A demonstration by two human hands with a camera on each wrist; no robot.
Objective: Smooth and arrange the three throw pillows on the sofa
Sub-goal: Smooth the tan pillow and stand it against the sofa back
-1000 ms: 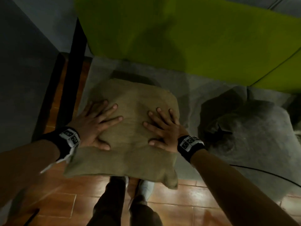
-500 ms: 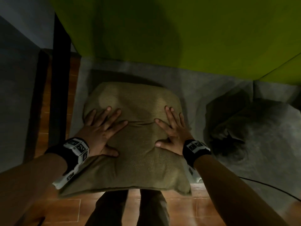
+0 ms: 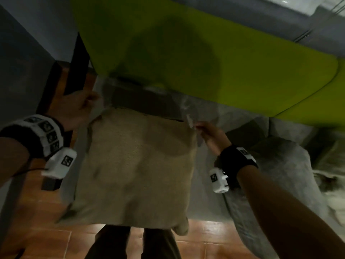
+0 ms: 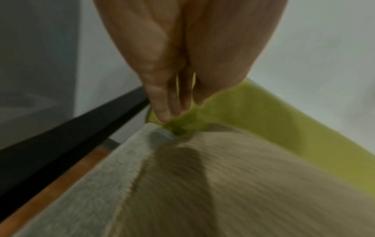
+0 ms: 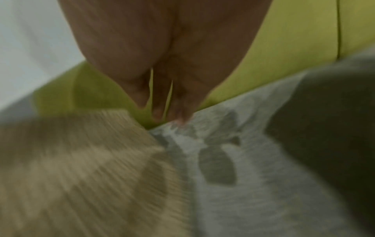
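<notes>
A tan throw pillow (image 3: 138, 169) lies on the sofa's grey seat (image 3: 214, 116), its near edge hanging over the front. My left hand (image 3: 82, 107) is at the pillow's far-left corner. In the left wrist view its fingers (image 4: 162, 110) are straight and point at the gap below the green backrest (image 4: 274, 115), above the pillow (image 4: 243, 184). My right hand (image 3: 203, 129) is at the far-right corner, with straight fingertips (image 5: 180, 115) touching the seat cover beside the pillow (image 5: 81, 168). Neither hand holds anything. A dark grey pillow (image 3: 280, 165) lies to the right. All views are blurred.
The green backrest (image 3: 224, 62) rises behind the seat. A pale patterned thing (image 3: 332, 180) shows at the right edge, too blurred to name. A black frame (image 3: 76, 66) and a grey wall stand left of the sofa. Terracotta floor tiles (image 3: 37, 240) and my legs (image 3: 130, 243) are below.
Both hands have left the pillow's top face, where they pressed flat, and moved outward and forward to its two far corners. The view has tilted up towards the backrest.
</notes>
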